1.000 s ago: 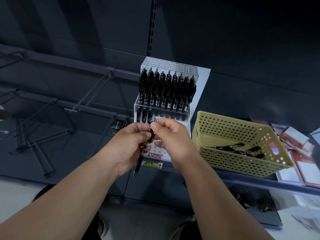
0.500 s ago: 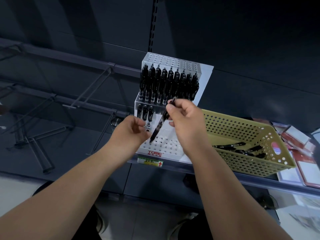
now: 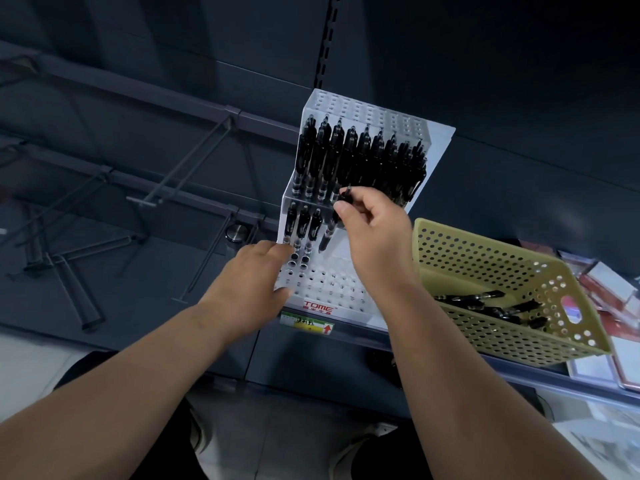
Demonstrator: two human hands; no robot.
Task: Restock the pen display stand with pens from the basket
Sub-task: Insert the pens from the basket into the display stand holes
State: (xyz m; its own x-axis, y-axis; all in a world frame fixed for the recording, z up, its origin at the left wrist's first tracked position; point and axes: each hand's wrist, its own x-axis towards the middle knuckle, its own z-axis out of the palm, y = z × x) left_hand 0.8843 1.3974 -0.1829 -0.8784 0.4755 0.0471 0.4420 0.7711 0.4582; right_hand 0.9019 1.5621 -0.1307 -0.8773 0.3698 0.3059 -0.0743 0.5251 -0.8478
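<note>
Your right hand pinches a pen over the stand; your left hand, seemingly spread, touches its left edge.

- A dark blue-grey back panel fills the upper view in dim light.
- A slotted upright strip runs down the panel.
- Left of the strip, bare metal hooks jut from horizontal rails.
- Below the strip, a grey shelf carries a yellow price label on its front edge.
- Pale floor shows far down to the strip's left.
</note>
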